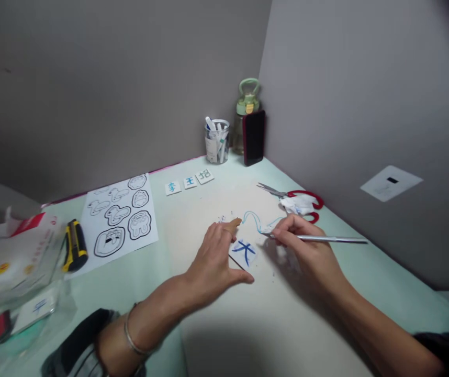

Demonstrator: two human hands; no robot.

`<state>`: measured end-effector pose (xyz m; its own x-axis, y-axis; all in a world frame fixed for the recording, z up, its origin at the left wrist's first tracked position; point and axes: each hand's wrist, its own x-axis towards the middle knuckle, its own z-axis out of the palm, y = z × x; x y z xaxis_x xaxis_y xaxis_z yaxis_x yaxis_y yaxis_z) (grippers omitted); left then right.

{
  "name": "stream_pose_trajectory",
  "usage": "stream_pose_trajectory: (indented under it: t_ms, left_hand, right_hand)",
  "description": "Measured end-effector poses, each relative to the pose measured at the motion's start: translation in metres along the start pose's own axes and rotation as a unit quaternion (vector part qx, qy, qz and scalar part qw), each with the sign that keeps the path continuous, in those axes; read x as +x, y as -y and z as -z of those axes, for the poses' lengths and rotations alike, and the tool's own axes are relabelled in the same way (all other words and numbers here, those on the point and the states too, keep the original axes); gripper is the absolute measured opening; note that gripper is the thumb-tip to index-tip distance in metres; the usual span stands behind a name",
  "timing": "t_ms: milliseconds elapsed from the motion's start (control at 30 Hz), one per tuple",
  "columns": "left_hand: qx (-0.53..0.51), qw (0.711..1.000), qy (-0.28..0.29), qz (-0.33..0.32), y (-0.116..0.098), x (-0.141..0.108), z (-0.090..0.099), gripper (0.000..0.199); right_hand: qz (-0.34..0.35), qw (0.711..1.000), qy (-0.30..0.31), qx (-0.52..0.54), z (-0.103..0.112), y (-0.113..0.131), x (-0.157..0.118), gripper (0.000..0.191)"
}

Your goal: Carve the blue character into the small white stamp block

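My left hand (219, 251) rests on the beige mat (216, 324) with thumb and forefinger spread around a small white square (245, 252) that bears a blue brushed character. A tan covering sits on a fingertip of that hand. In my right hand (306, 246) a slim silver pen-shaped tool (322, 239) is pinched, its tip low over the mat just above and right of the square. Whether the tip is a blade or a nib is too small to tell. Blue curved lines (253, 214) and dark crumbs (226, 217) lie beyond the fingers.
Red-handled scissors (293, 195) lie behind crumpled white tissue (299, 204). Farther back are character tiles (190, 181), a cup of markers (217, 141), a green-lidded bottle (248, 99) and a phone (254, 137). Leftward: a printed sheet (120, 220), yellow-black cutter (75, 245) and plastic bag (20, 256).
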<state>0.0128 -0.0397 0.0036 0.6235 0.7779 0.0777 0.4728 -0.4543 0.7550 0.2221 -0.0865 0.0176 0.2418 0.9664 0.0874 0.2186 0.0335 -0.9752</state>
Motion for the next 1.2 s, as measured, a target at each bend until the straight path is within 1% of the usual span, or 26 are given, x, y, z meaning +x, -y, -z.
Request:
stream_pose_trajectory:
  t_ms: [100, 200, 267, 333, 400, 467, 567, 767, 1000, 1200]
  left_hand:
    - [-0.024, 0.999, -0.025, 0.029, -0.005, -0.008, -0.008, 0.097]
    - [-0.041, 0.999, -0.022, 0.021, -0.005, -0.019, -0.004, 0.086]
    - [-0.046, 0.998, -0.033, 0.019, -0.005, -0.028, 0.002, 0.082]
    - [-0.047, 0.996, -0.068, 0.035, -0.004, -0.036, 0.006, 0.076]
    - [-0.051, 0.991, -0.107, 0.066, -0.003, -0.043, 0.008, 0.068]
    - [-0.054, 0.985, -0.132, 0.092, 0.000, -0.046, 0.007, 0.058]
    - [-0.054, 0.981, -0.153, 0.106, 0.003, -0.046, 0.005, 0.048]
    - [-0.053, 0.981, -0.155, 0.100, 0.007, -0.045, 0.004, 0.047]
    - [-0.052, 0.981, -0.153, 0.108, 0.007, -0.045, 0.003, 0.047]
    - [-0.059, 0.980, -0.152, 0.117, 0.007, -0.043, 0.002, 0.048]
  right_hand:
    - [0.031, 0.999, -0.023, -0.017, -0.001, 0.002, 0.001, 0.022]
    - [0.064, 0.997, -0.037, -0.028, -0.001, 0.001, 0.002, 0.022]
    - [0.085, 0.995, -0.046, -0.037, -0.001, -0.001, 0.003, 0.023]
    - [0.101, 0.992, -0.056, -0.048, -0.001, -0.004, 0.004, 0.022]
    - [0.110, 0.990, -0.062, -0.058, -0.001, -0.007, 0.005, 0.017]
    - [0.115, 0.989, -0.064, -0.066, -0.001, -0.009, 0.006, 0.021]
    - [0.119, 0.988, -0.062, -0.072, -0.001, -0.012, 0.008, 0.028]
    - [0.114, 0.989, -0.053, -0.076, -0.004, -0.014, 0.010, 0.030]
    - [0.109, 0.990, -0.021, -0.088, -0.009, -0.016, 0.010, 0.029]
    - [0.116, 0.989, -0.019, -0.088, -0.009, -0.016, 0.009, 0.027]
